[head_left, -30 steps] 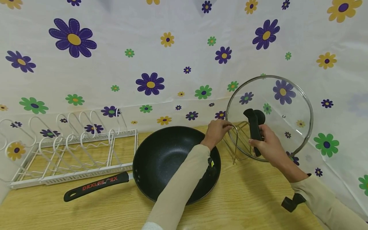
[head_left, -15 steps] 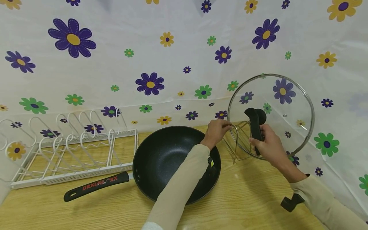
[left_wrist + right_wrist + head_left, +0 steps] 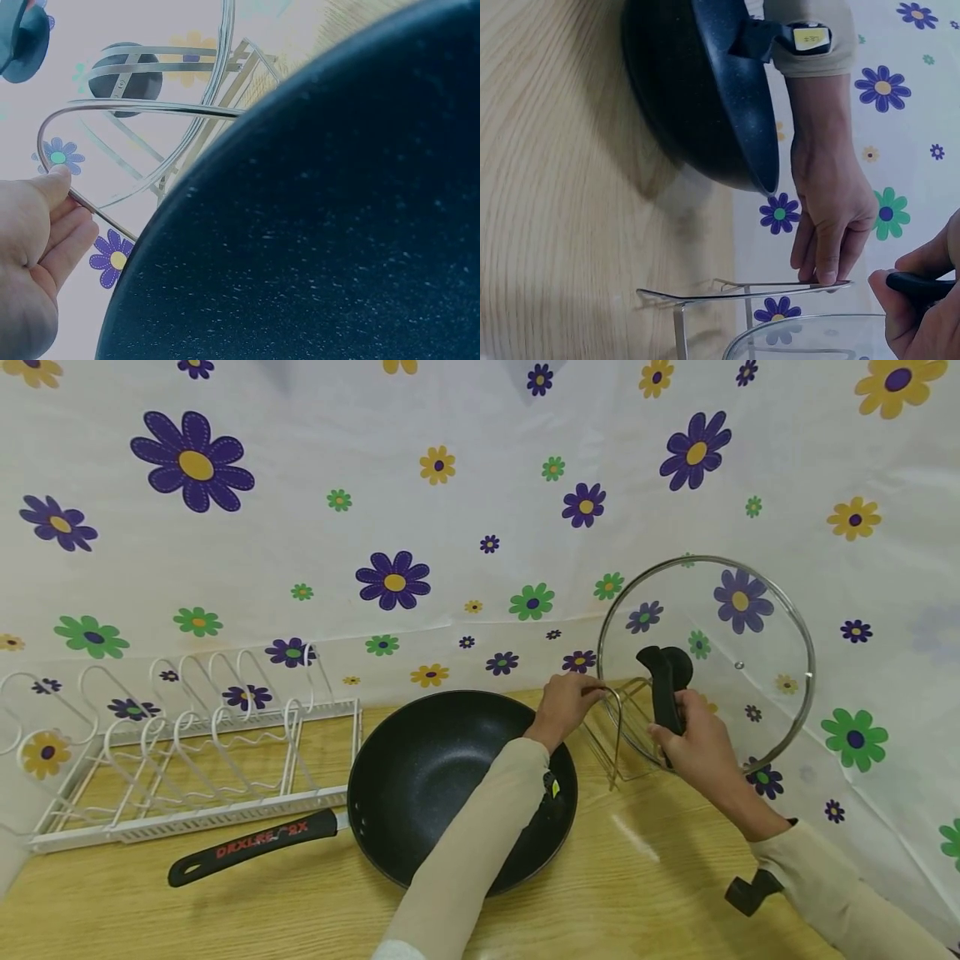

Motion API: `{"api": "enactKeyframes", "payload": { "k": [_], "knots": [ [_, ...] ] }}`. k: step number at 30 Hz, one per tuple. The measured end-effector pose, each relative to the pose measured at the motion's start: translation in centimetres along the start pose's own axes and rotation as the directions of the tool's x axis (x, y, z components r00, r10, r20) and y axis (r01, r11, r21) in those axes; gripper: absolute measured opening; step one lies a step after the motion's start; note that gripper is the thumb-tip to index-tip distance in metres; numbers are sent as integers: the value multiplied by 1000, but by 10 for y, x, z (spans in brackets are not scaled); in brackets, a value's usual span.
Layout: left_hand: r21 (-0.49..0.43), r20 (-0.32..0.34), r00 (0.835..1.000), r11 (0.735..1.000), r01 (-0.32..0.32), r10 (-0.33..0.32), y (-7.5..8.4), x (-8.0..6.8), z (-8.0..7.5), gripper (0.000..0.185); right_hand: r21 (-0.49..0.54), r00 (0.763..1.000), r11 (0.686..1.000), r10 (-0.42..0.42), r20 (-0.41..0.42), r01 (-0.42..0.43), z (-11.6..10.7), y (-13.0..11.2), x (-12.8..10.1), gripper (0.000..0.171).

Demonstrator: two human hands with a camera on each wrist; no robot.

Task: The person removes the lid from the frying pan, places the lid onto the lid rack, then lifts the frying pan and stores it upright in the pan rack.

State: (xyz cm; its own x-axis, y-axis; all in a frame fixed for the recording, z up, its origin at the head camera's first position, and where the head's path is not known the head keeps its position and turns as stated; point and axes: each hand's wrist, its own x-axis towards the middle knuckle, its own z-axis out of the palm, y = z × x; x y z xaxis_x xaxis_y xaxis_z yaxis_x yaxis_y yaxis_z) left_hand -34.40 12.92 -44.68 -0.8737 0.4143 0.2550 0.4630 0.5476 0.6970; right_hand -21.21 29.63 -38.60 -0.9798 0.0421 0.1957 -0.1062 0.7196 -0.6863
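Observation:
My left hand (image 3: 558, 710) pinches the top of a front loop of a small metal wire rack (image 3: 150, 107), thumb on one side and fingers on the other. A round glass lid (image 3: 765, 702) with a steel rim stands upright at the rack, its lower edge down among the wires. My right hand (image 3: 701, 743) grips the lid's black handle (image 3: 663, 685); in the right wrist view the thumb and fingers close round it. A black wok (image 3: 427, 777) sits on the table under my left forearm, its long handle (image 3: 255, 845) pointing left.
A white dish rack (image 3: 232, 814) with several wire loops stands at the left, just behind the wok's handle. A flower-printed curtain (image 3: 480, 502) hangs close behind the racks and the lid. All stand on a wood-grain table (image 3: 585, 910).
The glass lid has turned slightly, its outline now a little narrower, and my right wrist has shifted a bit to the left. My left hand keeps its pinch on the rack.

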Motion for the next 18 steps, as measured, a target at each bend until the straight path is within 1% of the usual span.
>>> {"api": "enactKeyframes", "payload": {
  "k": [3, 13, 18],
  "knots": [
    [6, 1, 1000, 1000, 1, -1, 0, 0, 0, 25, -18, 1000, 1000, -6, -17, 6, 1, 3, 0, 49],
    [9, 1, 1000, 1000, -8, 8, 1, 0, -1, 25, -22, 998, 999, -35, -60, 34, 8, 6, 0, 41],
    [23, -4, 1000, 1000, -9, 9, -1, 0, 0, 24, -7, 999, 1000, -20, -47, 20, 12, 7, -1, 40]
  ]
}}
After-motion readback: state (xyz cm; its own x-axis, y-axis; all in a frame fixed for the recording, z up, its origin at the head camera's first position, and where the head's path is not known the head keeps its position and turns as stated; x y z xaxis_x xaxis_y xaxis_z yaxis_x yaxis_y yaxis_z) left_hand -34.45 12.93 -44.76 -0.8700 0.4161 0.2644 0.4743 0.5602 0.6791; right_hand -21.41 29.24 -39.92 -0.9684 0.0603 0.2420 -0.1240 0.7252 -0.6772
